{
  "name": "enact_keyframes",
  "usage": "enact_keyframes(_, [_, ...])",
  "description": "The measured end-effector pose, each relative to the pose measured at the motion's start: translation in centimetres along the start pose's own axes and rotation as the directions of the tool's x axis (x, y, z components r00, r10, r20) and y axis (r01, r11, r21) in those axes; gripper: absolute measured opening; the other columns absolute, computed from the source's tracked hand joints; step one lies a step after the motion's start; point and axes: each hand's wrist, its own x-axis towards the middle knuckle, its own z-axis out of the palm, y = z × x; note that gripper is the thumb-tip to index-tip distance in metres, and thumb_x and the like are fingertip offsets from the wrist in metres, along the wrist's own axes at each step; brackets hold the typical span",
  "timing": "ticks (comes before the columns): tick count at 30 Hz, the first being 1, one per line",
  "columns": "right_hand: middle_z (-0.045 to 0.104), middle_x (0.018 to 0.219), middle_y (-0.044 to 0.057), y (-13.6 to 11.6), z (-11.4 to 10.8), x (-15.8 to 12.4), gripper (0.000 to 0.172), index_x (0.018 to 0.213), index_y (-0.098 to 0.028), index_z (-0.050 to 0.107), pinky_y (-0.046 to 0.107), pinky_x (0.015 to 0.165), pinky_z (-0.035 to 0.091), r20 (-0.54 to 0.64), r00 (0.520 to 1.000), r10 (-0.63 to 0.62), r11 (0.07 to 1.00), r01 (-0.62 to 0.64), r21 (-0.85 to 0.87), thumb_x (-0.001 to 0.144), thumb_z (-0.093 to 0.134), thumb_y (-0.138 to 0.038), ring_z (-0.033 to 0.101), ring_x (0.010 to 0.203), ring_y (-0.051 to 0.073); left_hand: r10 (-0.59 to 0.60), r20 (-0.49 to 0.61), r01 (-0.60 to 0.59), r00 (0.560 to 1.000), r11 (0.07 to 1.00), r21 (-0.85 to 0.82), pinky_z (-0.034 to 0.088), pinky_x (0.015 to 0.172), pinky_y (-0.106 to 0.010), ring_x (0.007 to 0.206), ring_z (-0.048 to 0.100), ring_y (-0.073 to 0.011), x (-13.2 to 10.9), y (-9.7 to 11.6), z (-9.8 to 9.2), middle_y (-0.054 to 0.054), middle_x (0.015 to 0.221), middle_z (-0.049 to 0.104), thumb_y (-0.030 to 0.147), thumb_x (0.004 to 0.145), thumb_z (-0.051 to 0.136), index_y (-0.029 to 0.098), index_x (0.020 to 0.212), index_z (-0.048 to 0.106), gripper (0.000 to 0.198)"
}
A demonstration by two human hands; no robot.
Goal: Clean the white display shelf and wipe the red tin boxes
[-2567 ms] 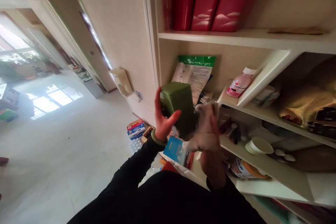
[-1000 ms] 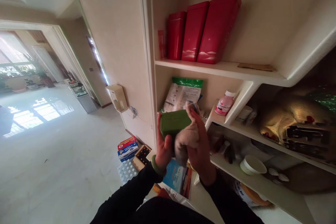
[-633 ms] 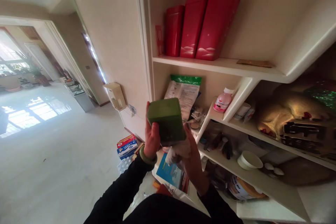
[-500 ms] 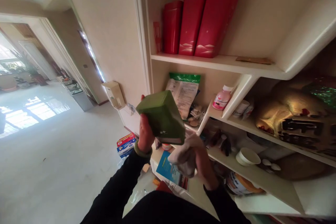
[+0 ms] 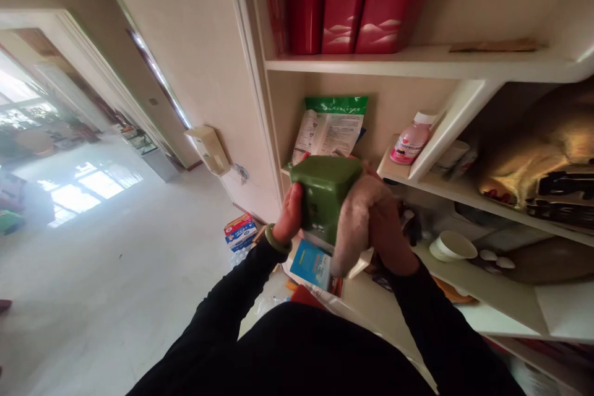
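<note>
A green box-shaped tin (image 5: 320, 198) is held up in front of the shelves, its lid end towards me. My left hand (image 5: 289, 213) grips its left side, fingers wrapped round the edge; a green bangle (image 5: 278, 240) circles that wrist. My right hand (image 5: 387, 229) is closed on a greyish-pink cloth (image 5: 355, 219), which lies against the tin's right side and hangs down below it. The right fingertips are partly hidden behind the cloth.
Red tins (image 5: 341, 6) stand on the upper shelf. Below are a green-topped packet (image 5: 331, 127), a pink bottle (image 5: 413, 139) and a golden figure (image 5: 524, 154). Lower down sit a white cup (image 5: 452, 246), a blue booklet (image 5: 310, 265) and boxes (image 5: 240, 232) by the wall.
The tin has moved right and turned more upright in my left hand. My right hand has brought the cloth up from below onto the tin's right side. The view has shifted downward.
</note>
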Motion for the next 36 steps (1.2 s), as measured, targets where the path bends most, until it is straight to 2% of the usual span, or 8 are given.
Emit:
enact_keyframes(3, [0.083, 0.128, 0.007, -0.7, -0.2, 0.7, 0.047, 0.142, -0.035, 0.077, 0.048, 0.121, 0.065, -0.014, 1.0, -0.018, 1.0, 0.018, 0.007, 0.102, 0.07, -0.059, 0.078, 0.131, 0.031, -0.006, -0.007, 0.007, 1.0, 0.998, 0.068, 0.037, 0.147, -0.052, 0.166, 0.055, -0.0366, -0.1, -0.4, -0.4, -0.011, 0.156, 0.077, 0.101, 0.097, 0.046, 0.024, 0.151, 0.076, 0.099])
enact_keyframes(6, [0.083, 0.131, 0.006, -1.2, 1.0, -0.2, 0.046, 0.145, -0.029, 0.076, 0.049, 0.118, 0.067, -0.146, 0.987, -0.07, 0.997, 0.067, -0.027, 0.101, 0.067, -0.04, 0.08, 0.126, 0.029, 0.121, -0.01, -0.118, 0.993, 0.98, 0.16, 0.038, 0.146, -0.051, 0.165, 0.056, -0.0359, 0.2, -0.1, -0.3, -0.011, 0.157, 0.076, 0.095, 0.1, 0.054, 0.026, 0.152, 0.075, 0.089])
enact_keyframes(10, [0.074, 0.157, 0.01, -1.5, 2.9, -1.5, 0.062, 0.158, -0.026, 0.068, 0.056, 0.129, 0.058, -0.225, 0.945, -0.236, 0.971, 0.222, -0.084, 0.096, 0.063, -0.02, 0.071, 0.148, 0.031, 0.199, -0.09, -0.191, 0.976, 0.977, 0.095, 0.038, 0.146, -0.049, 0.163, 0.059, -0.0295, -0.4, 0.5, 0.7, -0.006, 0.17, 0.065, 0.077, 0.111, 0.056, 0.04, 0.182, 0.036, 0.083])
enact_keyframes(15, [0.06, 0.173, 0.01, -1.4, 3.2, -1.8, 0.067, 0.17, -0.028, 0.057, 0.064, 0.139, 0.047, -0.142, 0.949, -0.282, 0.953, 0.259, -0.16, 0.103, 0.06, -0.021, 0.057, 0.163, 0.032, 0.246, 0.111, -0.25, 0.963, 0.968, 0.02, 0.023, 0.151, -0.057, 0.181, 0.028, -0.0389, -1.5, 0.4, 1.4, -0.008, 0.194, 0.03, 0.094, 0.088, 0.074, 0.043, 0.187, 0.004, 0.132])
enact_keyframes(18, [0.052, 0.18, 0.008, -0.6, 3.1, -2.8, 0.074, 0.177, -0.031, 0.048, 0.061, 0.142, 0.043, -0.054, 0.974, -0.221, 0.966, 0.211, -0.152, 0.105, 0.061, -0.023, 0.05, 0.168, 0.031, 0.156, 0.084, -0.153, 0.984, 0.988, -0.034, 0.03, 0.148, -0.059, 0.181, 0.026, -0.0424, -1.8, 0.5, 1.1, -0.01, 0.194, 0.029, 0.092, 0.075, 0.089, 0.041, 0.187, 0.008, 0.148])
enact_keyframes(26, [0.045, 0.185, 0.007, 1.4, 3.7, -5.7, 0.082, 0.183, -0.034, 0.036, 0.062, 0.144, 0.039, -0.018, 0.985, -0.169, 0.968, 0.162, -0.192, 0.104, 0.056, -0.02, 0.043, 0.173, 0.033, -0.041, 0.034, 0.045, 0.999, 0.989, -0.141, 0.035, 0.147, -0.056, 0.176, 0.04, -0.0408, -3.1, 0.6, 0.4, -0.011, 0.185, 0.048, 0.077, 0.078, 0.096, 0.036, 0.185, 0.027, 0.134])
enact_keyframes(30, [0.043, 0.186, 0.008, 1.8, 3.9, -6.6, 0.09, 0.185, -0.032, 0.03, 0.062, 0.143, 0.042, 0.038, 0.984, -0.175, 0.955, 0.179, -0.237, 0.1, 0.056, -0.019, 0.043, 0.173, 0.033, -0.03, -0.058, 0.016, 0.998, 0.974, -0.227, 0.042, 0.143, -0.052, 0.169, 0.051, -0.0385, -3.1, -0.3, 0.3, -0.008, 0.176, 0.06, 0.062, 0.085, 0.093, 0.036, 0.18, 0.04, 0.112])
enact_keyframes(36, [0.047, 0.184, 0.007, 5.2, 4.7, -10.5, 0.094, 0.183, -0.039, 0.037, 0.069, 0.138, 0.043, 0.053, 0.994, -0.093, 0.978, 0.101, -0.18, 0.093, 0.058, -0.022, 0.044, 0.173, 0.033, 0.063, -0.124, -0.092, 0.99, 0.966, -0.242, 0.052, 0.136, -0.049, 0.159, 0.063, -0.0377, -1.0, -0.8, -1.4, -0.008, 0.165, 0.07, 0.069, 0.085, 0.086, 0.034, 0.175, 0.049, 0.103])
